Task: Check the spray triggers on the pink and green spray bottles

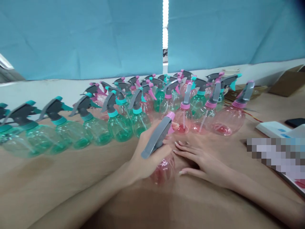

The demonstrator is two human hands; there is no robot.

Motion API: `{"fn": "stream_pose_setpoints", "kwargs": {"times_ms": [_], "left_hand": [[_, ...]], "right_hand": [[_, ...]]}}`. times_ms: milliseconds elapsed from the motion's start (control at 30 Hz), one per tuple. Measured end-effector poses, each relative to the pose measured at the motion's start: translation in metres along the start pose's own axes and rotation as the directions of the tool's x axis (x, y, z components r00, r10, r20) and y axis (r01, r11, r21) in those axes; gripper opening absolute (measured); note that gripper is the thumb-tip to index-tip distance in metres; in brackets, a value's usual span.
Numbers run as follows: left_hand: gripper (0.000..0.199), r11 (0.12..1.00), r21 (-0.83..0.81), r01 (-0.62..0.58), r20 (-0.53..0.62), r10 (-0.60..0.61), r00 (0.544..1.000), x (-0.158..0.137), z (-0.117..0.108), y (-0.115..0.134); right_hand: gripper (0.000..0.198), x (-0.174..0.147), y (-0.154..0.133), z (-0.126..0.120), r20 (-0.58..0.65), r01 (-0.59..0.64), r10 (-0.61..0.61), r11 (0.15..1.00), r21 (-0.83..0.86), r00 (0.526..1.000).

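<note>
My left hand (149, 149) is wrapped round the neck of a pink spray bottle (163, 171) with a grey and pink trigger head. The bottle stands close to me on the wooden table, slightly tilted or upright, I cannot tell which. To its right, my right hand (202, 160) rests low over the tabletop with fingers stretched out, holding nothing. Just beyond the hands stand pink spray bottles, among them one with a pink collar (184, 117) and another at the row's right end (230, 119). Green spray bottles (120, 127) line up to the left.
Behind the front row, several more pink and green spray bottles crowd together near the blue curtain (83, 38). At the right lie a white power strip (271, 129), a black object (295, 122), a cardboard box (286, 81) and a blurred-out flat item (278, 156).
</note>
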State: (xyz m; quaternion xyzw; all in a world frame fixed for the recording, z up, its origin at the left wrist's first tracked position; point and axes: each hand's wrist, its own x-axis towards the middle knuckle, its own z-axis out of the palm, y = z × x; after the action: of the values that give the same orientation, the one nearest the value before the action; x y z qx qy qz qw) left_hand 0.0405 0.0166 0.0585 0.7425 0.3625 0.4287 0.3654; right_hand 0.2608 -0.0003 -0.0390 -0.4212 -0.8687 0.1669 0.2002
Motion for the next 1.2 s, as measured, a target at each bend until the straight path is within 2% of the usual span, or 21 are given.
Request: {"fn": "stream_pose_setpoints", "kwargs": {"times_ms": [133,333,633,800,967,1200], "left_hand": [[0.015,1.000,-0.008,-0.001,0.031,0.001,1.000,-0.002,0.000,0.001],[0.004,1.000,-0.028,0.002,0.053,0.000,0.999,-0.002,-0.001,0.002],[0.010,0.998,0.039,-0.052,0.051,0.050,0.997,0.001,-0.004,0.006],[0.011,0.997,0.008,-0.078,0.060,0.077,0.995,0.001,-0.005,0.006],[0.015,0.992,-0.074,-0.100,0.109,0.108,0.988,0.000,-0.007,0.008],[0.010,0.999,0.021,-0.032,0.050,0.031,0.998,0.001,-0.004,0.004]], "right_hand": [[0.065,0.000,0.002,-0.003,0.048,-0.003,0.004,1.000,-0.016,0.999],[0.060,-0.001,0.004,-0.004,0.022,0.002,-0.003,1.000,0.007,1.000],[0.060,-0.001,0.011,-0.002,0.057,-0.006,0.006,1.000,0.007,0.998],[0.064,-0.001,0.013,-0.001,0.071,-0.008,0.008,1.000,0.005,0.997],[0.053,-0.002,0.009,-0.001,0.064,-0.020,0.019,1.000,0.016,0.998],[0.053,-0.002,0.006,0.000,0.075,-0.018,0.020,0.999,-0.027,0.997]]}}
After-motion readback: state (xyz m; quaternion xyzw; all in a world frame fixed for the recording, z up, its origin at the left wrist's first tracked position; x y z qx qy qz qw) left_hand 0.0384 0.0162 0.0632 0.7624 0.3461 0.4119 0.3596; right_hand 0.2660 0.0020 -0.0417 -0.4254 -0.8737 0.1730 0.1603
